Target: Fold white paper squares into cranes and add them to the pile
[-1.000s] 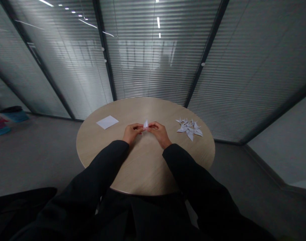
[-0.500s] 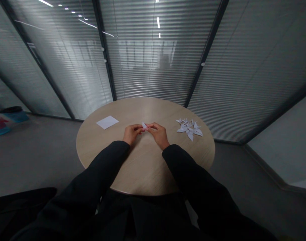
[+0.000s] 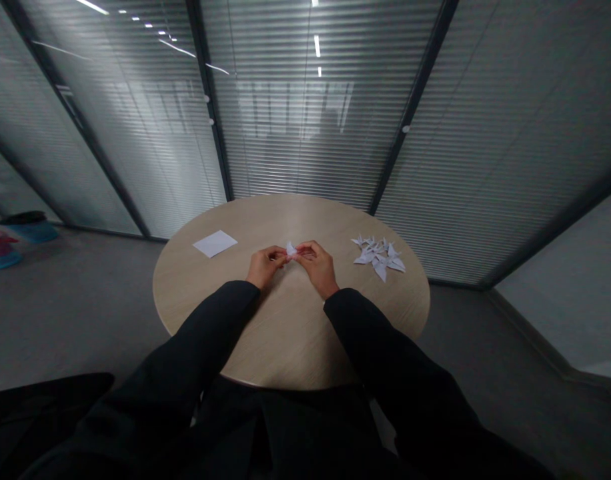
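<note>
A small folded piece of white paper (image 3: pixel 291 248) is pinched between my two hands above the middle of the round wooden table (image 3: pixel 285 333). My left hand (image 3: pixel 265 265) grips its left side with thumb and fingertips. From the other side, the fingers of my right hand (image 3: pixel 316 265) close on it, hiding part of the folds. To the right lies a heap of several white folded paper cranes (image 3: pixel 378 255). White paper sheets (image 3: pixel 215 243), or a single sheet, lie flat on the left of the table.
Behind the table runs a glass partition with blinds (image 3: pixel 295 153) and dark frames. On the floor at far left stand a blue bin with a dark rim (image 3: pixel 35 230) and a blue container with something red (image 3: pixel 0 250). A black object (image 3: pixel 45 407) is at lower left.
My right fingers have shifted slightly up and curled more around the folded paper. More of the paper's white top now shows between the hands. The sheet and the cranes stay put.
</note>
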Available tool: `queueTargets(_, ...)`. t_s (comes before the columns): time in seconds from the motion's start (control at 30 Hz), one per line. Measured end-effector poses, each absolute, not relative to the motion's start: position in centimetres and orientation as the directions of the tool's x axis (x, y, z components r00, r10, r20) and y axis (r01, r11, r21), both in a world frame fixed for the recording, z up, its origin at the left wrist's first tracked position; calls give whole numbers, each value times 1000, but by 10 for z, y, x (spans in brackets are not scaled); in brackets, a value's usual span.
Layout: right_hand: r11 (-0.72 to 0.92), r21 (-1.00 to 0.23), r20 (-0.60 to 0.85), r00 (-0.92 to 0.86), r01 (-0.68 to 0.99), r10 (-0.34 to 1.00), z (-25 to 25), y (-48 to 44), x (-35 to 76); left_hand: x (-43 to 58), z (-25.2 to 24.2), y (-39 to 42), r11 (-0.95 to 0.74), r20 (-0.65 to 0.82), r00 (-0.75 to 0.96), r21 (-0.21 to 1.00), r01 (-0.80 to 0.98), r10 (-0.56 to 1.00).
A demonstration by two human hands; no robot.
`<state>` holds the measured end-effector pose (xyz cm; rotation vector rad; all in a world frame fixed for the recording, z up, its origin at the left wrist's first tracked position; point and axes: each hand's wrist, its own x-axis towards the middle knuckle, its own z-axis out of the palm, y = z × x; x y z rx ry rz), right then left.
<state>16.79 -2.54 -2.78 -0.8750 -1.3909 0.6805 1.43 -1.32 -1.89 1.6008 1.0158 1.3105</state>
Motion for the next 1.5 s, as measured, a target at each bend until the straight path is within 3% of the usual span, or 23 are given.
queueTargets(0.3,408,-912,404,73,-42,912,-32,-17,172,20,-23,-15,-402,396,248,915,-26,884)
queueTargets(0.4,371,-927,368,57,-51,928,-31,-19,171,18,-23,-16,-437,415,245,898,43,876)
queueTargets(0.63,438,-899,437,88,9,895,-26,-20,173,14,-17,-19,-564,507,248,753,339,826)
queueTargets(0.93,428,-903,425,73,-32,902,-21,-25,173,12,-19,-17,-548,501,227,792,267,835)
queueTargets(1.07,526,-847,528,8,77,849,-18,-29,173,9,-18,-17,-513,470,207,805,298,858)
queueTargets(1.27,623,-727,644,-26,288,764,-10,-34,175,7,-17,-19,-557,530,196,701,445,825)
queueTargets(1.5,645,-694,671,-36,321,740,-6,-36,177,6,-14,-21,-584,555,214,669,460,804)
